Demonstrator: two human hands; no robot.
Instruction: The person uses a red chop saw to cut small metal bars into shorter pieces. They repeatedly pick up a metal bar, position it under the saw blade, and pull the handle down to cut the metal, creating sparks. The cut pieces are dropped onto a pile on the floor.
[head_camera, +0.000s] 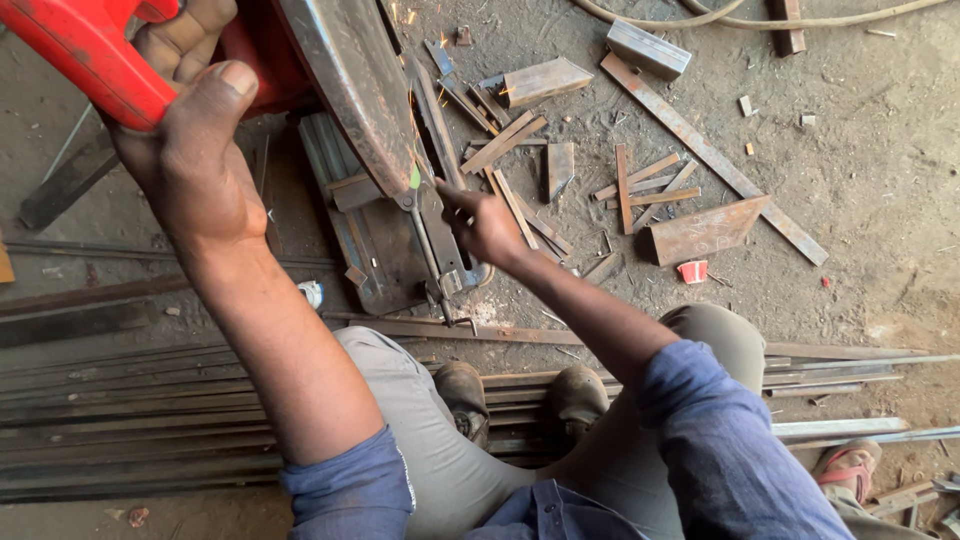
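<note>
Two hands work a chop saw (370, 110). Left hand (190, 150) is clenched around the red handle (80, 55) above the saw; right hand (487, 225) pinches a metal strip (440, 120) on the saw's base, just beside the blade, sparks there. Best lowered slowly, strip pressed flat, fingers clear. Offcuts (640, 185) lie right of the saw.

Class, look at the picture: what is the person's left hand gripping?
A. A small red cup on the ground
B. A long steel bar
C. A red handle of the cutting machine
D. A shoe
C: the left hand is closed round the red handle at the top left, fingers wrapped over it.
</note>
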